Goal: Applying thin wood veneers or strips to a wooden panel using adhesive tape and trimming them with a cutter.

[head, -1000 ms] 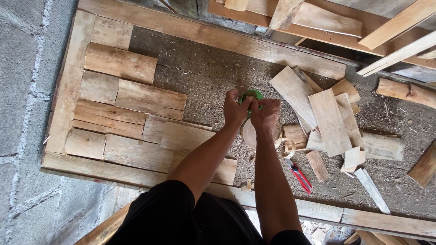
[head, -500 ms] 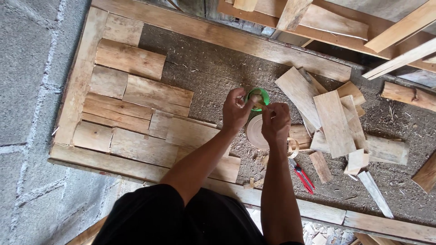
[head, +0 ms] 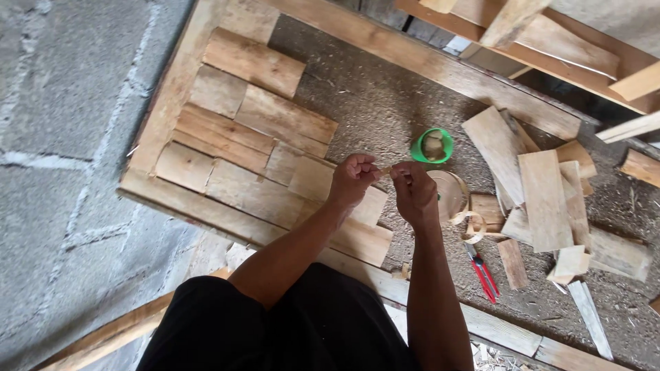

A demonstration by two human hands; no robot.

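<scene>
My left hand (head: pixel 353 180) and my right hand (head: pixel 415 189) are held close together above the sawdust floor, fingers pinched on a small pale strip (head: pixel 386 170) stretched between them. Just beyond the hands a small green cup (head: pixel 433 145) stands on the sawdust. A round wooden disc (head: pixel 450 194) lies right of my right hand, partly hidden by it. Flat wooden pieces (head: pixel 258 148) are laid side by side inside a long wooden frame (head: pixel 175 93) to the left of my hands.
A pile of loose wood offcuts (head: pixel 546 196) lies to the right. Red-handled pliers (head: pixel 482 273) rest on the sawdust near the frame's lower rail (head: pixel 502 333). Long planks (head: pixel 550 34) cross the top right. Grey block paving (head: pixel 65 158) runs along the left.
Both hands have drawn back from the green cup toward me. The cup, earlier under my fingers, now stands free on the sawdust. The view has shifted left.
</scene>
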